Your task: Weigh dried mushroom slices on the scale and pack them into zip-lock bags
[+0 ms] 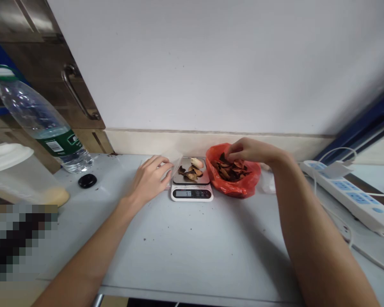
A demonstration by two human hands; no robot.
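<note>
A small digital scale (192,194) lies flat against the wall side of the table. On its metal pan rest several dried, curled brown pieces (190,174) that look like peel, and a paler piece (196,163). Just left of the pan, my left hand (152,175) has its fingers curled round the edge of a clear plastic bag (176,164). To the scale's right stands an opened red plastic bag (248,187) filled with more dried peel-like pieces (231,170). My right hand (243,150) reaches down into it, fingers pinched together; what lies between the fingertips is hidden.
On the left are a water bottle (59,140), a lidded plastic container (22,179) and a black round cap (87,181). A white power strip (355,196) with cables occupies the right side. The wall (198,76) rises behind the scale; dark crumbs dot the table (185,256).
</note>
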